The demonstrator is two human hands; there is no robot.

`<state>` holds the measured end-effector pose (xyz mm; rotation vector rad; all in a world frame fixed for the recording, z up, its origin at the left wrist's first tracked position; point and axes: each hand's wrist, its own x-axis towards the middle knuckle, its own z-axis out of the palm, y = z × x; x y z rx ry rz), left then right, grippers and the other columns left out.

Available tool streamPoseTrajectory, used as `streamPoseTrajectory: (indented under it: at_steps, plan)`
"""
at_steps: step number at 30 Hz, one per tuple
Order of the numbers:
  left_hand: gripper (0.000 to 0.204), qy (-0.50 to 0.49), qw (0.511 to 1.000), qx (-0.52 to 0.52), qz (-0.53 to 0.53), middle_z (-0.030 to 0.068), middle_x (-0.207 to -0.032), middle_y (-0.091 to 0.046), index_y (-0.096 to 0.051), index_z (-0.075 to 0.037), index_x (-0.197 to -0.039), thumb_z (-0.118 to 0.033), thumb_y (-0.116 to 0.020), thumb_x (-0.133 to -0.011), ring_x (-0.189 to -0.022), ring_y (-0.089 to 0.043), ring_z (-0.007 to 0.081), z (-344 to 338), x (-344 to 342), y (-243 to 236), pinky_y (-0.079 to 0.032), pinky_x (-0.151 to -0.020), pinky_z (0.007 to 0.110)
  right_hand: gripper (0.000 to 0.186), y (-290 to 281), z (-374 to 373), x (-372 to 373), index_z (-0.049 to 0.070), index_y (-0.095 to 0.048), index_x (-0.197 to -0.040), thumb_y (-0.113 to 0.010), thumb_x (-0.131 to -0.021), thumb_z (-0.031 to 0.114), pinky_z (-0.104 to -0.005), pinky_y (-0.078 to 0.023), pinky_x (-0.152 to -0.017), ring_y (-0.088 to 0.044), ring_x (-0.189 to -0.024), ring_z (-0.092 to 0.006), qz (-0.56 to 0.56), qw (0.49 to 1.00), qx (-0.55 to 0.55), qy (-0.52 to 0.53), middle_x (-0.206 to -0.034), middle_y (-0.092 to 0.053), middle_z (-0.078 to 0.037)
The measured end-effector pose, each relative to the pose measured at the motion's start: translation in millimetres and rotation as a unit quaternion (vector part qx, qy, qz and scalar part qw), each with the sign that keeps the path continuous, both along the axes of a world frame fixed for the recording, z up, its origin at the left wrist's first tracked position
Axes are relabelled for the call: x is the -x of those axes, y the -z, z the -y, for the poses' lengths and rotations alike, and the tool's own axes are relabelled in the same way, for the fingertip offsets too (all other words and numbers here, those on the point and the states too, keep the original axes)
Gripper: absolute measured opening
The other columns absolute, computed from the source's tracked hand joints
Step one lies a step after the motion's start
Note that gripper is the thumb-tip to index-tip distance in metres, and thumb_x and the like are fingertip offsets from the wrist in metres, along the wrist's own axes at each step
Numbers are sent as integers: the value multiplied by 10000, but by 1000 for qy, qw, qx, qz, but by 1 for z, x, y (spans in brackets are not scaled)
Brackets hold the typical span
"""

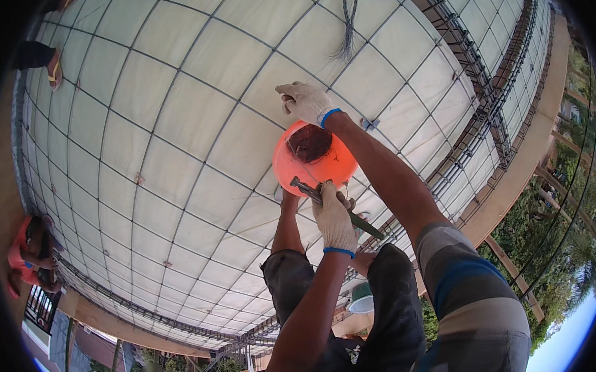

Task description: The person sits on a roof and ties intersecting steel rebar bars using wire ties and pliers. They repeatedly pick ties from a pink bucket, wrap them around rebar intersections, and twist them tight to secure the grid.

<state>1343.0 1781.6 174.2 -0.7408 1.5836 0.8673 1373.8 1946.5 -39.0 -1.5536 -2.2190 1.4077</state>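
Observation:
Both my hands wear off-white knit gloves with blue cuffs. My left hand is closed round a pair of pincers with a dark metal head and a green handle. Just beyond it, between my hands, sits a bright orange rounded container. Its opening shows a dark reddish-brown mass with thin wire strands at the edge. My right hand reaches past the container's far side, over the steel bar grid. Its fingers curl together; whatever they may hold is too small to make out.
A bundle of thin dark wires lies on the grid ahead. Rebar cages run along the right. A person in red sits at the left edge, and another person's sandalled foot is at upper left. A green bucket stands behind my legs.

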Motion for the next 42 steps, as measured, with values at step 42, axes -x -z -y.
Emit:
streamPoseTrajectory:
  at_steps: [42]
  plan:
    - [283, 803, 577, -18, -146, 56, -770, -562, -583, -60, -1097, -321, -624, -994, -556, -556, 196, -42, 353, -335, -510, -481, 379, 456, -563, 440, -201, 40, -773, -1178, -632, -866, 341, -465, -529, -1021, -701, -1173, -379, 58, 703, 202, 680, -1199, -758, -227]
